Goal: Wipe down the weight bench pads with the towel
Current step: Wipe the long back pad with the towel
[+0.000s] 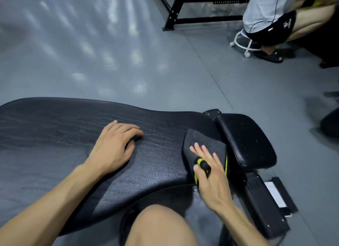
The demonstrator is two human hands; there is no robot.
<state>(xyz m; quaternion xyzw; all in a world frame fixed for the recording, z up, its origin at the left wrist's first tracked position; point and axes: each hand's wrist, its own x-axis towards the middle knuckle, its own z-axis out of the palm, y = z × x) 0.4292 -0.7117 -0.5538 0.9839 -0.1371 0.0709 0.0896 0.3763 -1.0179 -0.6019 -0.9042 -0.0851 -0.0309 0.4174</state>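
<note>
The long black back pad (55, 128) of the weight bench runs across the lower half of the view. My left hand (113, 146) rests on it near the middle, fingers loosely bent and holding nothing. A black towel (203, 141) with a yellow stripe lies over the pad's right end, beside the smaller black seat pad (245, 135). My right hand (211, 177) presses flat on the towel with straight fingers. A rolled fold of the towel sticks up between thumb and forefinger.
The bench's black metal frame (262, 199) extends low on the right. A person (271, 16) sits on a white wheeled stool (244, 42) at the upper right, next to a black rack frame (176, 12). Grey floor (91, 53) lies beyond the bench. My bare knee (159, 227) is at the bottom.
</note>
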